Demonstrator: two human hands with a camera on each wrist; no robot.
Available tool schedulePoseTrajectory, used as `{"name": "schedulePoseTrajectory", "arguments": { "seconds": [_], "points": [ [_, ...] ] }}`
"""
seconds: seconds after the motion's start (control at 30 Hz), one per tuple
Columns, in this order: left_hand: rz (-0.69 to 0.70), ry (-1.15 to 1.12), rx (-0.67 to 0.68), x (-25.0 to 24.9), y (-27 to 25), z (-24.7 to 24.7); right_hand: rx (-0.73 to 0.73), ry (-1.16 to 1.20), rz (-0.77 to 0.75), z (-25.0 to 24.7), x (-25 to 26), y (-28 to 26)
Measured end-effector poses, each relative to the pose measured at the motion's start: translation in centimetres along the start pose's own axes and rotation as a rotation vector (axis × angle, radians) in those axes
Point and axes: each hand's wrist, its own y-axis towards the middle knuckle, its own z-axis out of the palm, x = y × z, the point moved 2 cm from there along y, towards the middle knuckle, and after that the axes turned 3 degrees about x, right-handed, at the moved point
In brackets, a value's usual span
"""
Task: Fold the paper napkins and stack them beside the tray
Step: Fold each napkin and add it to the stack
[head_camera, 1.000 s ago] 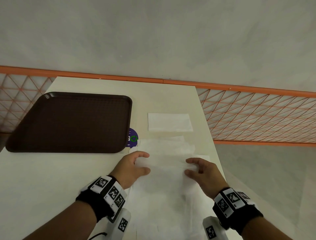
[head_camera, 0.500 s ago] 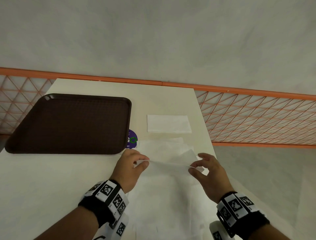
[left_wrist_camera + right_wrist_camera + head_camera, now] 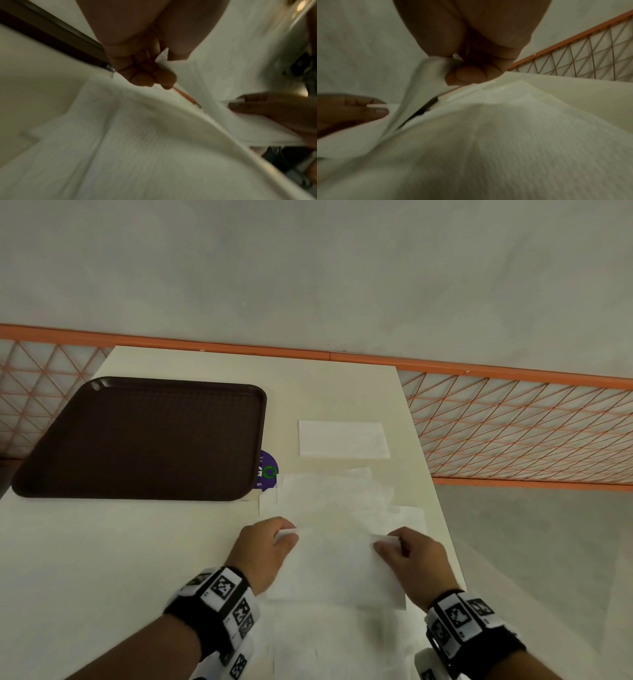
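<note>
A white paper napkin (image 3: 337, 566) is lifted off a loose pile of napkins (image 3: 329, 498) near the table's front right. My left hand (image 3: 270, 546) pinches its far left corner between thumb and fingers. My right hand (image 3: 407, 553) pinches its far right corner. In the left wrist view the napkin's corner (image 3: 163, 59) sticks up between the curled fingers (image 3: 145, 77). The right wrist view shows the sheet (image 3: 426, 86) hanging from the pinching fingers (image 3: 471, 75). One folded napkin (image 3: 342, 438) lies flat right of the dark brown tray (image 3: 144, 440).
A purple round sticker (image 3: 267, 470) peeks out at the tray's near right corner. The cream table (image 3: 102, 559) ends in an edge close to my right hand. An orange mesh railing (image 3: 513, 426) runs behind and to the right.
Both hands went from lying on the top napkin to pinching its far corners. They have since drawn those corners back towards me, so the sheet doubles over.
</note>
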Motion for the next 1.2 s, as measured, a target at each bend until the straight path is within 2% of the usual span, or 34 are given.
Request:
{"name": "schedulePoseTrajectory", "arguments": {
  "seconds": [0.1, 0.2, 0.23, 0.33, 0.4, 0.47, 0.57, 0.7, 0.77, 0.9, 1.07, 1.13, 1.2],
  "points": [
    [-0.055, 0.188, -0.030, 1.2, 0.1, 1.3, 0.057, -0.209, 0.052, 1.9, -0.9, 0.4],
    [0.012, 0.357, -0.117, 1.0, -0.3, 1.7, 0.008, -0.457, -0.106, 2.5, -0.8, 0.0],
    [0.093, 0.386, -0.101, 0.6, -0.5, 2.0, 0.013, -0.492, -0.200, 2.9, -0.4, -0.4],
    [0.346, 0.522, 0.066, 0.1, -1.2, 4.2, 0.088, -0.568, -0.447, 5.2, 0.5, -1.4],
    [0.309, 0.608, 0.192, 0.2, -1.3, 5.3, 0.136, -0.672, -0.514, 6.8, 0.4, -1.8],
    [0.160, 0.688, 0.287, 0.6, -1.5, 5.4, 0.195, -0.763, -0.456, 7.7, -0.5, -2.0],
    [-0.030, 0.720, 0.341, 2.0, -1.5, 4.6, 0.214, -0.837, -0.323, 7.4, -2.1, -2.2],
    [-0.073, 0.730, 0.374, 2.1, -1.6, 4.3, 0.136, -0.848, -0.202, 6.2, -2.2, -1.5],
    [-0.074, 0.751, 0.394, 2.1, -1.5, 4.4, 0.105, -0.834, -0.262, 5.3, -0.8, -0.9],
    [-0.099, 0.731, 0.418, 1.9, -1.6, 4.3, 0.304, -0.827, -0.374, 4.5, 2.3, 0.8],
    [-0.123, 0.744, 0.376, 1.6, -1.7, 4.3, 0.485, -0.727, -0.185, 3.9, 4.2, 2.7],
    [-0.097, 0.795, 0.323, 0.7, -1.9, 4.2, 0.505, -0.678, -0.232, 3.8, 4.7, 2.4],
    [-0.029, 0.823, 0.282, -1.0, -1.7, 3.9, 0.502, -0.689, -0.350, 3.6, 5.5, 1.5]
  ]
}}
